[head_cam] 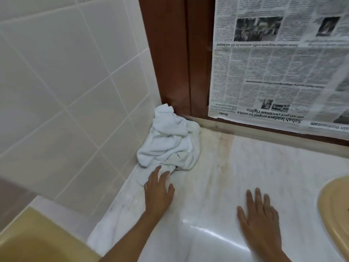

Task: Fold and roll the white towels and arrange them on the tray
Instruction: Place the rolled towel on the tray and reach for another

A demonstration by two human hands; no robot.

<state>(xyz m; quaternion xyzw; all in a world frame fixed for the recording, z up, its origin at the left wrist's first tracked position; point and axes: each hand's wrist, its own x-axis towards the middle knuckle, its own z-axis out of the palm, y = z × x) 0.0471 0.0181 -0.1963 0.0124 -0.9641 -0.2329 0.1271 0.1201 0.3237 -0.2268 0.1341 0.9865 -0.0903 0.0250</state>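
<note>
Up against the crumpled white towels (168, 146), left hand (158, 193); right hand (260, 218) flat.

Both arms reach forward, bare as far as I can see. The left hand (158, 193) lies palm down, its fingers straight and a little spread. Its fingertips (157, 170) stretch farthest ahead of the palm, with the thumb out on the inner side. The left forearm (130, 239) slants back towards the body. The right hand (259, 217) is flat and palm down too, fingers straight and fanned, thumb turned inward. The right wrist (270, 248) sits straight behind the palm. The hands are well apart, with the left one farther forward.
</note>
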